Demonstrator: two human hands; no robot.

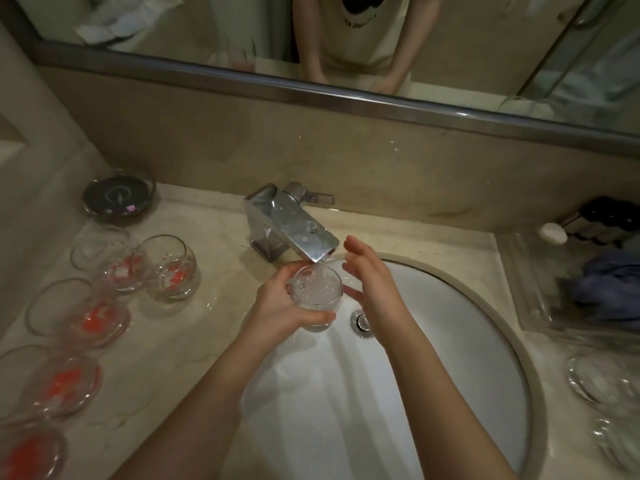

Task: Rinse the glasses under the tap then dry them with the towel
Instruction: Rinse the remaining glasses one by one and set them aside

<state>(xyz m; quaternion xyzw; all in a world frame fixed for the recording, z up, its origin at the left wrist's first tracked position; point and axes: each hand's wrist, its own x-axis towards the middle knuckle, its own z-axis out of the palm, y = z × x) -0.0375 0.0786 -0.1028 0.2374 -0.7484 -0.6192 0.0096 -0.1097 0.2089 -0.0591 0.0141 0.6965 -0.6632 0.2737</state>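
A clear glass (317, 287) stands upright under the spout of the chrome tap (292, 225), and running water fills it with bubbles. My left hand (284, 306) grips this glass from the left and below. My right hand (369, 278) is beside the glass on its right, fingers straight, fingertips near the rim. Several more glasses with red labels (169, 268) stand on the counter to the left. A blue-grey towel (609, 289) lies in a clear tray at the right.
The white basin (450, 341) with its drain plug (362, 322) lies below the hands. A dark round dish (119, 195) sits at the back left. Two clear glasses (602, 379) stand at the front right. A mirror runs along the wall.
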